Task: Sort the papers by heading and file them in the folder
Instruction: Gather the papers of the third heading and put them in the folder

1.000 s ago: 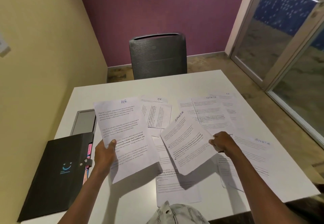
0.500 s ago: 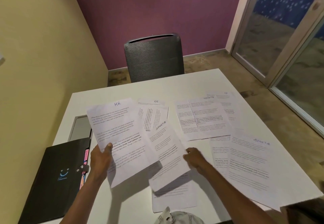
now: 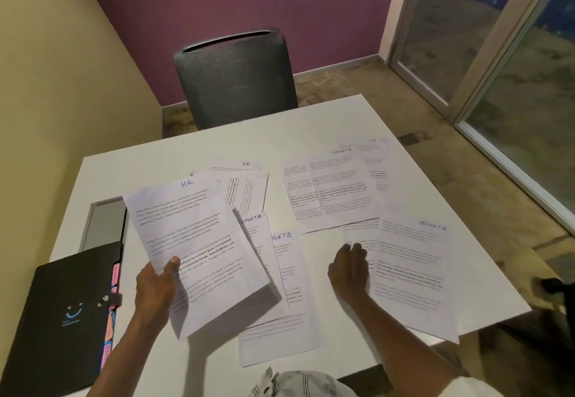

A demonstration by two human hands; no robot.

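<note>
Left hand [image 3: 155,284]: holds a thin stack of flat white HR papers [image 3: 199,247], thumb on top, lifted off the table.
Right hand [image 3: 350,267]: loose and holding nothing, fingers resting on a SPORTS sheet [image 3: 410,275].
Folder [image 3: 59,322]: black, smooth, closed, just left of the holding hand.
Table [image 3: 186,365]: white and flat, with more sheets lying on it.

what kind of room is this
Probably a small office meeting room: a white table strewn with printed papers headed HR and SPORTS, a black folder at its left edge, a grey chair opposite, and a glass door.
</note>
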